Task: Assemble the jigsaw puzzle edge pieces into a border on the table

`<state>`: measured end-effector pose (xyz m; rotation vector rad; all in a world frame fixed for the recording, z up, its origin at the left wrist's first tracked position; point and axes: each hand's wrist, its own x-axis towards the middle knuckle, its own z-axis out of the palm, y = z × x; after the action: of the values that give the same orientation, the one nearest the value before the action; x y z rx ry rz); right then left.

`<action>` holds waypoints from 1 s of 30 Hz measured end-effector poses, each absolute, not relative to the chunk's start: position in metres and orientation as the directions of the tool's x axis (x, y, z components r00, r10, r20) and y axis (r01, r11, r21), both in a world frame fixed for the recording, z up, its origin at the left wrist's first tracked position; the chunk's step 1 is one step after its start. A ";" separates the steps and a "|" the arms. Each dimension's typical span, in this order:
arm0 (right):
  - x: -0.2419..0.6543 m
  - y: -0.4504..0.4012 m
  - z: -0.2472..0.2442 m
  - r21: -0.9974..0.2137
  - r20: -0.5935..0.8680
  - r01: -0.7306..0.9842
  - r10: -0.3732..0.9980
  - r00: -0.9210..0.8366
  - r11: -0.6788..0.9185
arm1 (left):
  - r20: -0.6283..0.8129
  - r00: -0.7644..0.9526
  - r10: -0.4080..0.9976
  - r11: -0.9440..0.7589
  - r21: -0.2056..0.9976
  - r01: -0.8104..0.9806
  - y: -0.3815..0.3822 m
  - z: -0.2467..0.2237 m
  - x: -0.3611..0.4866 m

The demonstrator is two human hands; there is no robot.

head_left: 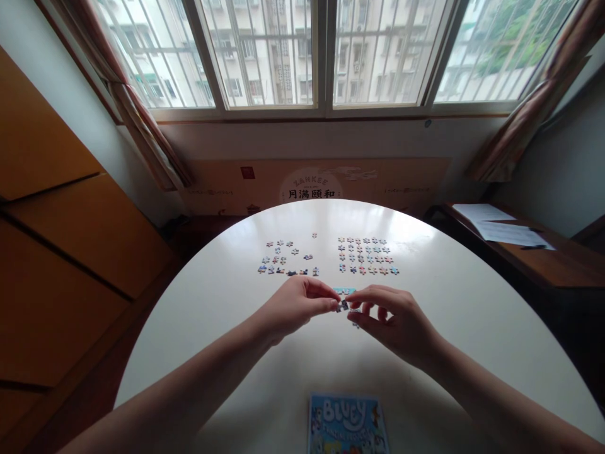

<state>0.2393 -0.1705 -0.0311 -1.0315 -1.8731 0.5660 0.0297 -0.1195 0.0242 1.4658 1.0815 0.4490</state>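
Observation:
Between my two hands is a dark jigsaw puzzle piece (pixel 342 306), held just above the white table. The thumb and fingers of my left hand (pixel 302 299) pinch its left side. From the right, the fingertips of my right hand (pixel 390 315) come up against the same piece, thumb and forefinger curled. Just beyond the fingers lies a blue-green joined strip of puzzle (pixel 344 291). Another puzzle piece (pixel 356 325) shows under my right thumb, partly hidden; whether that hand touches it is unclear.
Loose pieces (pixel 278 260) lie scattered at the far left of the round table (pixel 212 328). More pieces (pixel 363 255) stand in neat rows on the right. A blue "Bluey" booklet or box (pixel 347 425) lies at the near edge. Papers (pixel 503 227) rest on a brown desk at right.

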 end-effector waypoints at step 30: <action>0.254 -0.163 -0.030 -0.621 0.400 0.547 0.827 -0.395 0.561 | -0.359 0.583 0.729 0.062 0.882 0.467 -0.119 0.007 0.030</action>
<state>0.2543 -0.1634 -0.0300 -1.0967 -2.0993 0.5173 0.0303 -0.1186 0.0071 1.5799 1.0349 0.2651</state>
